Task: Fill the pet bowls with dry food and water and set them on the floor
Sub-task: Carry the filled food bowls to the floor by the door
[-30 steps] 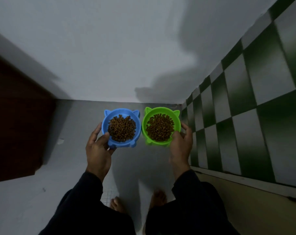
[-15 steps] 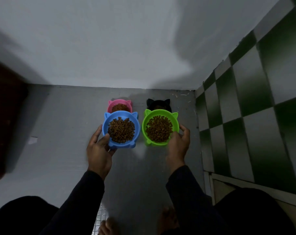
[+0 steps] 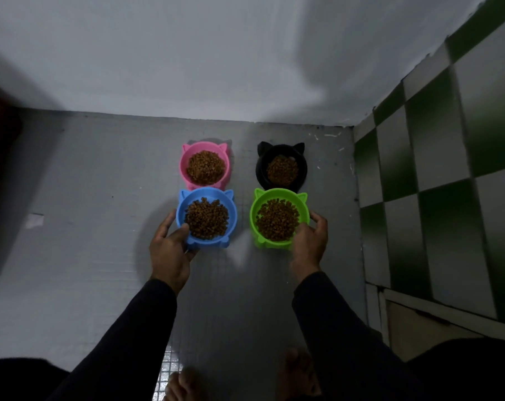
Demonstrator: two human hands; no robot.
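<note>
Grey floor (image 3: 95, 198), dim corner: you are now crouching lower than a second ago, bringing the blue bowl (image 3: 206, 217) and green bowl (image 3: 278, 217) down just before the pink bowl (image 3: 205, 166) and black bowl (image 3: 281, 168). Left hand (image 3: 170, 250) and right hand (image 3: 309, 244) are gripping the rims, fingers curled; set-down looks imminent. Checkered wall (image 3: 436, 180) is crowding the right; open floor is lying left.

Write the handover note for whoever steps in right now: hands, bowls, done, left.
Left hand grips the near rim of the blue bowl; right hand grips the green bowl.
Both hold dry food and sit low, just in front of the pink bowl and black bowl, which stand on the grey floor by the wall, also filled with dry food.
Done: all four bowls have food.
Left: let go of blue and green once settled; no water bowl is visible.
</note>
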